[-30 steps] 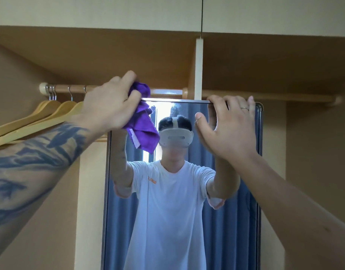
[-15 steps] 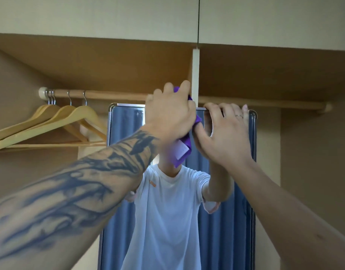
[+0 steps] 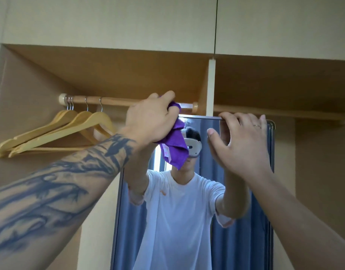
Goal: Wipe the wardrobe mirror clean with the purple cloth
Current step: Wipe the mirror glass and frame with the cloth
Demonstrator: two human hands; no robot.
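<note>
Head view shows two hands raised to one mirror (image 3: 243,221), a tall panel with a thin metal frame standing inside an open wardrobe (image 3: 128,75). There is one purple cloth (image 3: 175,147), bunched in the left hand (image 3: 150,121), whose fingers (image 3: 167,95) are curled tight around its upper part at the mirror's top edge, left of centre; the loose end of the cloth hangs down over the glass, showing a pale label on one fold. The left forearm, covered in dark tattoo work, crosses the lower left of the frame and hides the mirror's upper left corner and part of its left side. The right hand (image 3: 243,145) hooks its fingers (image 3: 230,116) over the top edge of the mirror near the upper right corner, with the thumb spread below against the glass side; one ring sits on one finger. The right forearm covers the mirror's lower right. The glass reflects a person in a white T-shirt wearing a white headset, both arms lifted, with blue curtains behind. One wooden rail (image 3: 109,100) runs across the wardrobe above the mirror, and four wooden hangers (image 3: 56,133) hang from it on metal hooks at the left, well apart from the mirror. A pale vertical divider (image 3: 211,86) stands just above the mirror's top edge
</note>
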